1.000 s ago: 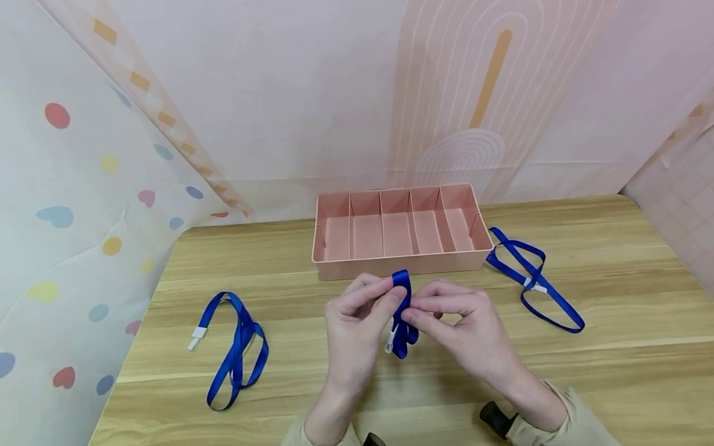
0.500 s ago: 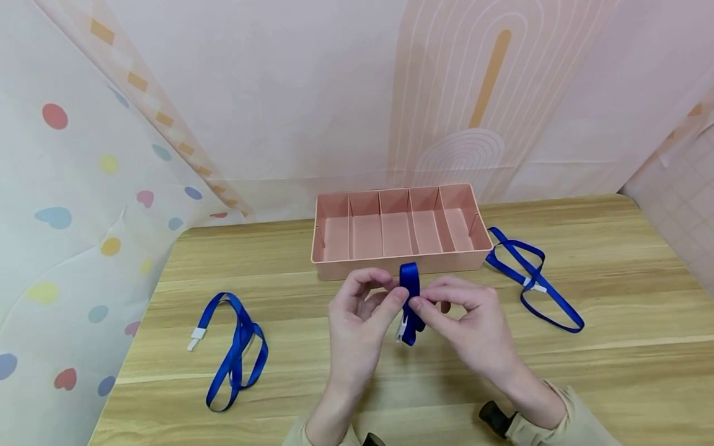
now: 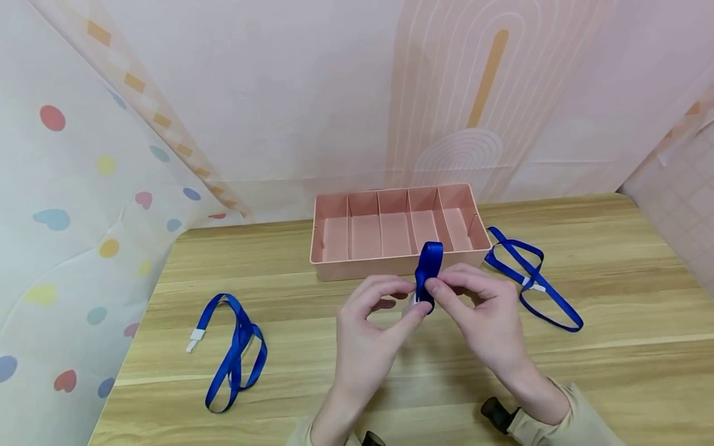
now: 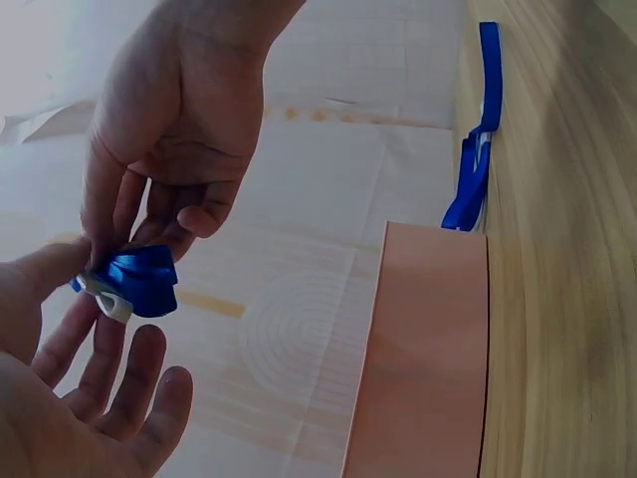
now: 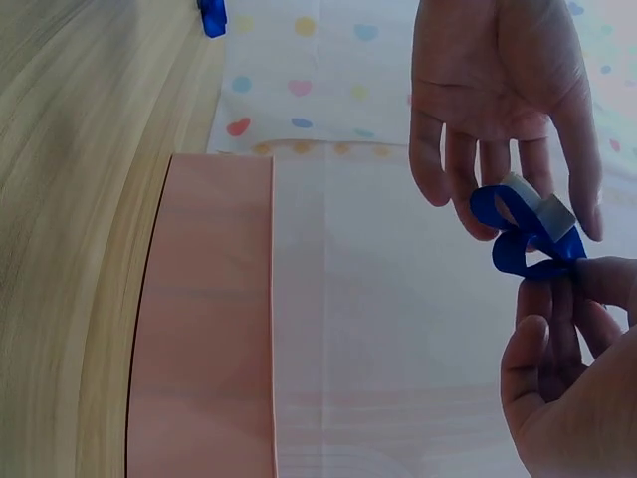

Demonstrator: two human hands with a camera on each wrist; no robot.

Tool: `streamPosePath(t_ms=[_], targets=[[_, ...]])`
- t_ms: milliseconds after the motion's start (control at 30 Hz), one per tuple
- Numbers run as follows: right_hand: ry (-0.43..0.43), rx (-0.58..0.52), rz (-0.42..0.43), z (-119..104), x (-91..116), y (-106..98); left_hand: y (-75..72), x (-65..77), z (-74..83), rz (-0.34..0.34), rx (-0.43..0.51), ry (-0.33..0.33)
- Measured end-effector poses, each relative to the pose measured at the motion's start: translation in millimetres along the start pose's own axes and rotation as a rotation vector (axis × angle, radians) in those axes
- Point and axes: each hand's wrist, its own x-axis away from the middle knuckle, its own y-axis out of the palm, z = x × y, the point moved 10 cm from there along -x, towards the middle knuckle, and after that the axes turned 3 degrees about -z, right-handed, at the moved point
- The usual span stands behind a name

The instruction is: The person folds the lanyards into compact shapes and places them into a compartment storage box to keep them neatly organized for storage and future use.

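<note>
In the head view, a folded blue lanyard [image 3: 429,263] is held up between both hands, just in front of a pink divided box. My right hand [image 3: 491,316] pinches it between thumb and fingers, with a loop standing above the fingertips. My left hand [image 3: 370,334] holds the lower end loosely between thumb and forefinger, its other fingers spread. The lanyard's white clip [image 4: 111,301] shows by the left fingers in the left wrist view. From the right wrist, the bundle shows rounded folds [image 5: 513,254], with a white piece [image 5: 542,204] on top.
The pink box [image 3: 390,267] has several compartments and stands at the back by the patterned wall. One loose blue lanyard [image 3: 237,347] lies on the wooden table [image 3: 290,384] at left, its white clip pointing outward. Another blue lanyard [image 3: 549,300] lies right of the box.
Both hands have moved right and slightly away with the folded lanyard, whose upper loop now overlaps the box's front. The left thumb has slid down toward the lanyard's lower end.
</note>
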Motion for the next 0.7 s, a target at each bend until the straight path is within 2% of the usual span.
streamPosePath(t_ms=[133,367,567,700], targets=[[0.000,-0.012,0.007,-0.1,0.2,-0.4,-0.4,-0.1,2.9,0.005,-0.014,0.013],[0.056,0.019,-0.005,4.2,0.7,-0.2,1.0,-0.2,-1.7,-0.018,0.044,-0.046],[0.111,0.026,-0.007,7.4,1.4,-0.8,0.2,-0.1,-2.8,-0.022,0.030,-0.071],[0.117,0.018,-0.018,7.7,1.6,1.0,-0.5,0.0,-3.4,-0.017,0.037,-0.083]])
